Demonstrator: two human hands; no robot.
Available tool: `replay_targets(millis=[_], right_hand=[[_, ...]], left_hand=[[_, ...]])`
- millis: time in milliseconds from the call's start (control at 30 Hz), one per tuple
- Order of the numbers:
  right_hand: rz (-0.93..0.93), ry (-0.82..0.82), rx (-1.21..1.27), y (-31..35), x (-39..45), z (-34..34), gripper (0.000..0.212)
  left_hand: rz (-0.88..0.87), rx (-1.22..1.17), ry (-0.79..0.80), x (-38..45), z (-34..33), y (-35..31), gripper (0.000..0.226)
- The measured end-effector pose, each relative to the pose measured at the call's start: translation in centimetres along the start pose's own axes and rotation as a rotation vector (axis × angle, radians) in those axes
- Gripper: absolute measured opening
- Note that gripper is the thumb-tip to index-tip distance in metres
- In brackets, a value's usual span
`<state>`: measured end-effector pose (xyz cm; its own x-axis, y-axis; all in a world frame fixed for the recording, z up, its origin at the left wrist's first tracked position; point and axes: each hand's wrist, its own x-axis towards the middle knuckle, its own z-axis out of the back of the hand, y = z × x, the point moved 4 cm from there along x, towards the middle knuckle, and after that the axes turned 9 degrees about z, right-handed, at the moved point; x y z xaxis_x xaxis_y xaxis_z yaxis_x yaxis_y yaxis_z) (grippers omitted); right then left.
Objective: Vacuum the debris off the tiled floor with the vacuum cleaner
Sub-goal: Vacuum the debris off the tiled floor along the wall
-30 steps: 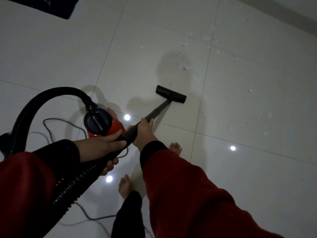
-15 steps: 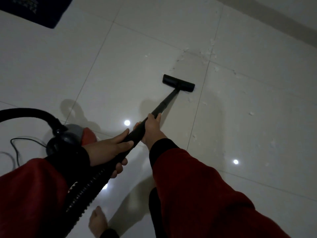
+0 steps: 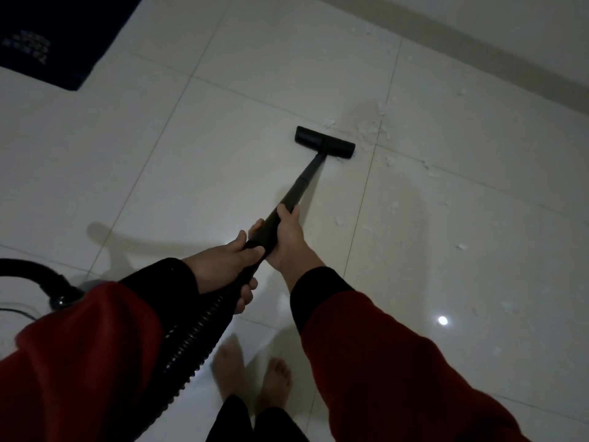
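The black vacuum wand [image 3: 302, 183] runs from my hands up to its flat floor head [image 3: 324, 143], which rests on the white tiled floor [image 3: 204, 173]. My right hand [image 3: 287, 240] grips the wand higher up. My left hand [image 3: 223, 266] grips it just below, where the ribbed hose [image 3: 197, 333] begins. White paper-like debris [image 3: 371, 132] lies in a cluster right beside the head's far right end. More scraps [image 3: 366, 226] are scattered over the tiles to the right. The vacuum body [image 3: 60, 298] is mostly hidden behind my left sleeve.
A dark blue mat [image 3: 54, 36] lies at the top left. The wall base [image 3: 478, 49] runs along the top right. My bare feet [image 3: 251, 378] stand below the hands. A thin cord [image 3: 16, 311] lies at the left edge.
The floor head has pushed forward to the debris cluster at the tile joint. I have stepped ahead, and the red vacuum body has slipped out of sight behind my left arm.
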<state>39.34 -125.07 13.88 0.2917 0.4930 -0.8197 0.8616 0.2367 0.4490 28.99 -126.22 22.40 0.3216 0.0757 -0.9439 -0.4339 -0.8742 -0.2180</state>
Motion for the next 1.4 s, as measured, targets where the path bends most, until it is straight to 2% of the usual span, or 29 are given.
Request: replay_targets(millis=[200, 367, 533, 833, 1400], right_hand=[[0.004, -0.070, -0.020, 4.3, 4.2, -3.4, 0.053], [0.037, -0.107, -0.034, 7.9, 7.8, -7.3, 0.054], [0.073, -0.138, -0.086, 10.7, 11.2, -11.1, 0.056], [0.129, -0.137, -0.147, 15.5, 16.5, -15.6, 0.053], [0.140, -0.107, -0.214, 31.5, 30.0, -22.5, 0.058]], left_hand=[[0.014, -0.030, 0.055, 2.2, 0.5, -5.9, 0.057], [-0.042, 0.156, 0.101, 2.9, 1.8, -12.3, 0.065], [-0.090, 0.212, 0.085, 4.3, 3.0, -18.2, 0.061], [-0.116, 0.192, 0.072, 7.5, 4.0, -25.8, 0.058], [-0.093, 0.048, 0.042, 14.3, -0.9, -45.2, 0.052]])
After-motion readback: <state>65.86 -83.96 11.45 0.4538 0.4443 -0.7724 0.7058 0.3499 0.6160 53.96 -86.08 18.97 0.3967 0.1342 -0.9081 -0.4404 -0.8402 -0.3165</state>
